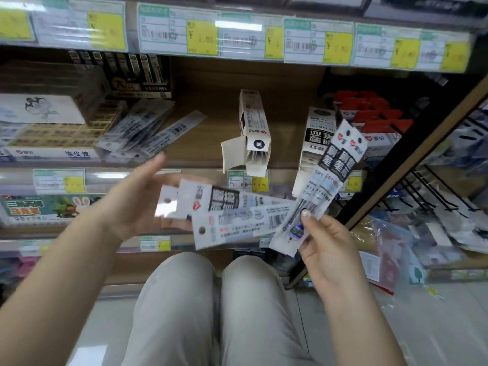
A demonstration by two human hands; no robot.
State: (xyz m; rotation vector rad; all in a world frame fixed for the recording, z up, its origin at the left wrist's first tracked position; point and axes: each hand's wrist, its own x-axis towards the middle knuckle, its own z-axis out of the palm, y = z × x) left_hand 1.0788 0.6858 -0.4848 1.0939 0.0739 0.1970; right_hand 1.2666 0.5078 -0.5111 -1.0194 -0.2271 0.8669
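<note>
Head view, the only one.

Left hand (pixel 132 204): palm up and fingers straight, with a fan of pen refill packs (pixel 237 215) lying flat across them. Motion blur hides the thumb, so I can't tell whether it clamps them.

Right hand (pixel 327 249): thumb and fingers pinch the bottom end of a pair of refill packs (pixel 335 165). The pair tilts up and to the right, in front of the shelf edge.

So all the held packs are in the air between the knees and the shelf (pixel 206 138), and none are stowed.

An open box (pixel 254 128) lies on the shelf just behind the hands, with its flap hanging toward the person. There are some contents at its mouth, but I can't count them. A second box (pixel 314 143) stands to its right, partly behind the right-hand pair. A pile of loose packs (pixel 148 130) lies on the shelf to the left.

My read is that this is sorting or restocking refills and it's mid-job.
- Done: packs gathered into both hands, box opened.
- Left: load the held packs into a box, pick up the pile on the left, close the flap.
</note>
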